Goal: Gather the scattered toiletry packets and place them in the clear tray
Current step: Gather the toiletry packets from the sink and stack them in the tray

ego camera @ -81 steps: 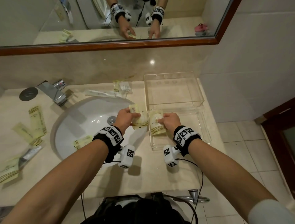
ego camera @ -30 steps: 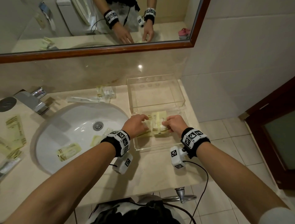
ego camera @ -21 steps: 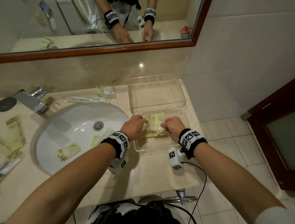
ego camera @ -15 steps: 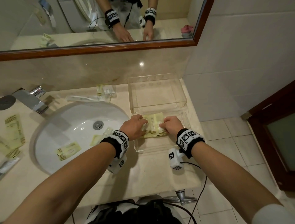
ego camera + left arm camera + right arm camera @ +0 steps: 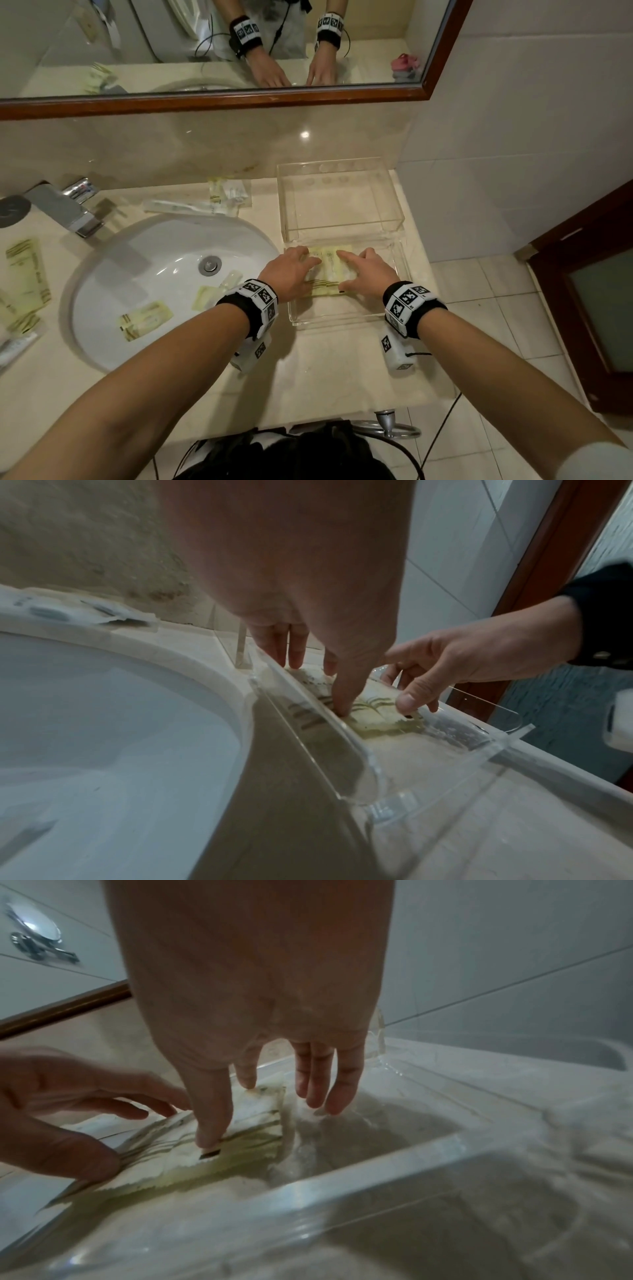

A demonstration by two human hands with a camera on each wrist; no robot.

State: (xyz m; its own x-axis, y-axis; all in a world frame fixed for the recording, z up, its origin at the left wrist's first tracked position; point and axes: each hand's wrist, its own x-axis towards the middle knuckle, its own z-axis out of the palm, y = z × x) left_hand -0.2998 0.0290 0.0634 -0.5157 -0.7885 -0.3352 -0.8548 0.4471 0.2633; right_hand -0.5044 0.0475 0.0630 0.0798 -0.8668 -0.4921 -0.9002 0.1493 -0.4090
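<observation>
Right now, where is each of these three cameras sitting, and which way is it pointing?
Head: worn on the head, looking down at the counter, sink and clear tray; both forearms, left hand and right hand show.
Left wrist: along the left hand toward the tray's left wall; right hand opposite.
Right wrist: along the right hand into the tray; left hand at the left edge.
Shared: all three show the yellow packets under both hands' fingers.
</observation>
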